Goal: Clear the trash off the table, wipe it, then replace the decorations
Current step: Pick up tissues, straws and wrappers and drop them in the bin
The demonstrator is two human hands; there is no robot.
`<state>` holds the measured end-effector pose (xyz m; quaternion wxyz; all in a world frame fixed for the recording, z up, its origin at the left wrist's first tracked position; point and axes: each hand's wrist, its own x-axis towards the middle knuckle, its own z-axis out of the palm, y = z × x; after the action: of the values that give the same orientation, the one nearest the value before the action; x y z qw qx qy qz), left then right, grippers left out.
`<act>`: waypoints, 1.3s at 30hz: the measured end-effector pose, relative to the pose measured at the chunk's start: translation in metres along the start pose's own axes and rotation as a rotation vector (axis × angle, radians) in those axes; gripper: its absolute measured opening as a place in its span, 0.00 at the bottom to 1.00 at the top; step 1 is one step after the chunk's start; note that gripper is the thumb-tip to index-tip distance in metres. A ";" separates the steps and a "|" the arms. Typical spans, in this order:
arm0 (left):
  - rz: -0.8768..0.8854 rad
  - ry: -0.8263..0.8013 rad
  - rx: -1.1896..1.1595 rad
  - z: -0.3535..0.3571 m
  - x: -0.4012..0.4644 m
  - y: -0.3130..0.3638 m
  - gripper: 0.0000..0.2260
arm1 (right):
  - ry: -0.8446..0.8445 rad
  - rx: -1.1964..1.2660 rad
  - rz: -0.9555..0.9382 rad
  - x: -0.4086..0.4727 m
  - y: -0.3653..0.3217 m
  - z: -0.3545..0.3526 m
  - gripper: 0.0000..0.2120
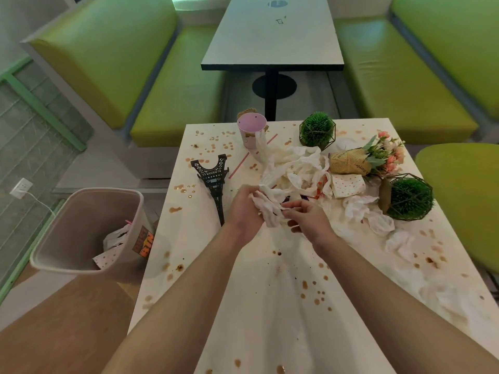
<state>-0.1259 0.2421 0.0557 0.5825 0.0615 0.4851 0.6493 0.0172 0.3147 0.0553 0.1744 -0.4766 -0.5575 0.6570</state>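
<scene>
A bin (81, 228) is seen on the floor just beside the left edge of the table (259, 306), with crumpled paper and a straw end lying inside it. On the table's left part a black tower model (213, 182) is laid on its side, its tip pointed toward the near edge. Behind it a pink cup (251, 130) is stood upright near the far edge, and a red straw (240, 164) is laid flat between cup and tower. Both forearms are stretched forward from the near edge and brought together over the middle of the table. The left hand (244, 211) is turned palm inward, its fingers curled round a white tissue wad (267, 209). The right hand (305, 217) is held just beside it, thumb and fingertips pinched on the same wad from the other side. Beyond the hands a heap of tissues (294, 168) is spread across the middle. Further right, a caged green ball (317, 132) is set at the far edge, a wrapped bouquet (370, 157) is laid on its side, and a second caged ball (409, 198) is placed near the right edge, with more tissues (378, 222) scattered just in front of it. Brown spots (313, 290) are spattered over the tabletop.
</scene>
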 end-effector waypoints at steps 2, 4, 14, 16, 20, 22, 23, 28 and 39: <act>-0.004 0.099 0.039 0.008 0.005 -0.003 0.20 | -0.017 -0.045 0.016 -0.004 0.006 0.001 0.05; 0.042 0.229 0.136 0.012 0.012 -0.012 0.29 | -0.007 -0.101 0.010 -0.006 0.011 -0.001 0.10; -0.085 0.115 0.199 0.037 0.013 -0.039 0.11 | -0.072 -0.332 -0.254 -0.005 0.027 -0.020 0.38; -0.071 0.104 0.192 0.040 0.014 -0.039 0.10 | -0.069 -0.355 -0.200 -0.003 0.026 -0.024 0.21; -0.067 0.150 0.297 0.042 0.018 -0.041 0.12 | -0.035 -0.375 -0.148 0.001 0.031 -0.029 0.12; -0.095 0.142 0.324 0.042 0.016 -0.043 0.14 | -0.047 -0.353 -0.144 0.004 0.032 -0.029 0.11; -0.117 0.137 0.335 0.040 0.017 -0.046 0.15 | -0.049 -0.336 -0.153 0.005 0.031 -0.029 0.10; -0.288 0.069 0.345 0.040 0.012 -0.054 0.18 | 0.051 -0.353 -0.182 0.009 0.035 -0.031 0.10; -0.267 0.354 0.405 0.042 0.024 -0.070 0.14 | 0.218 -0.543 -0.056 0.042 0.058 -0.063 0.11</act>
<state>-0.0581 0.2747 0.0170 0.5452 -0.0019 0.7025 0.4574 0.0662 0.3639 -0.0098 0.1178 -0.5580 -0.7038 0.4236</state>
